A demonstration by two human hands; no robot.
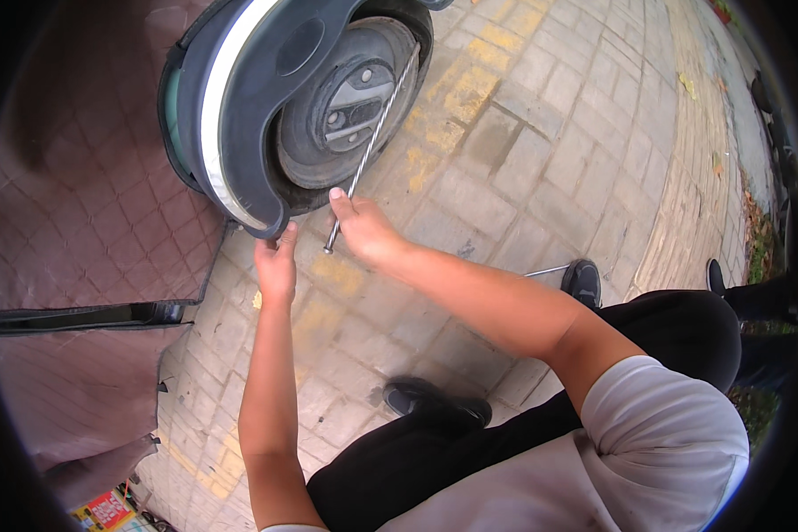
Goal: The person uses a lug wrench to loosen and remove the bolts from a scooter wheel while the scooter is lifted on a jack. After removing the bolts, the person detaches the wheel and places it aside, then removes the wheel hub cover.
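My right hand [368,232] is closed round the lower part of a long, thin, shiny metal rod [374,139]. The rod slants up across the face of a dusty wheel [303,151], its far end at the tyre's upper right edge; whether it touches there, I cannot tell. A small flared head tips its near end, below my hand. My left hand [277,262] grips the lower tip of the dark plastic fender [239,177], thumb up, its other fingers partly hidden. The fender has a white stripe and curves round the wheel's left side.
A brown quilted cover [89,177] drapes the vehicle on the left. Another thin metal rod [548,269] lies on the paving bricks [470,199] by my right shoe [582,282]. Another person's dark-clothed leg [762,301] stands at the far right. A red and yellow printed item [105,512] shows at lower left.
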